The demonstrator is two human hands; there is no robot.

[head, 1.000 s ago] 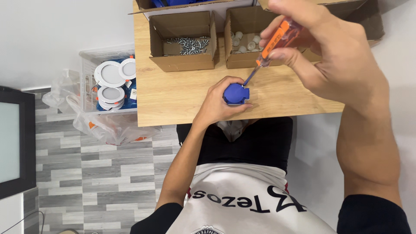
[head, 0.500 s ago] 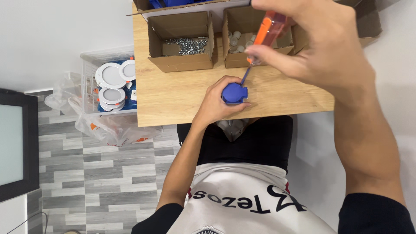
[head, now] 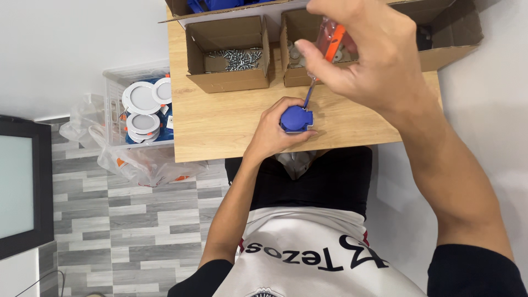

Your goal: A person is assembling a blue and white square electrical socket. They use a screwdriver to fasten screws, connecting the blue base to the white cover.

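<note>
Blue plastic part (head: 297,119) near front edge of wooden table (head: 220,132), pinned by left hand (head: 273,132); right hand (head: 374,60) clamped on orange-handled screwdriver (head: 328,49), tip on part. Screw-driving step, likely; needs steady downward turning. Behind: brown open box of screws (head: 228,54), second brown box (head: 297,33).

White shirt (head: 308,258) with black short sleeves (head: 473,272), dark lettering, black shorts (head: 313,181).

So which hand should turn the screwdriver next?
Right, probably. The right hand grips the screwdriver, with its tip at the blue part; the left hand is busy steadying that part.
</note>
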